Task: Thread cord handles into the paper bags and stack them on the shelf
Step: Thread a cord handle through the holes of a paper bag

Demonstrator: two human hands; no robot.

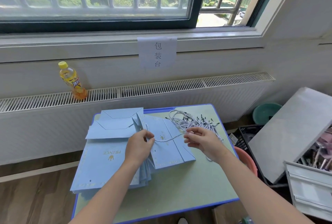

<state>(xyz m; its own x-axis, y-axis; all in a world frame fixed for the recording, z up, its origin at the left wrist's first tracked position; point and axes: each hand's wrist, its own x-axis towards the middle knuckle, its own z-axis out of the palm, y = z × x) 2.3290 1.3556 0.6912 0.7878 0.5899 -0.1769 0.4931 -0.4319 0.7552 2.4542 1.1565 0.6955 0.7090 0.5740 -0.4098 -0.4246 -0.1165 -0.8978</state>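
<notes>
Item: pale blue folded paper bag [170, 144], table centre, atop the flat blue bag stack [100, 160]. Our left hand [140, 144] and right hand [201, 139], apart, pinch one grey twisted cord [168, 138]; cord pile [194, 122] at one o'clock.

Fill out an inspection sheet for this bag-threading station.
Surface: small green table with blue edge.
Job's things: flat light-blue paper bags stacked at left; one bag being threaded; cord bundle at back right.
Clutter: nothing seen on the table.
Grips: left hand pinches cord at the bag; right hand pinches its other end.
Cables: nothing seen.
Surroundings: drink bottle on radiator; paper sign; black crate at right.
</notes>
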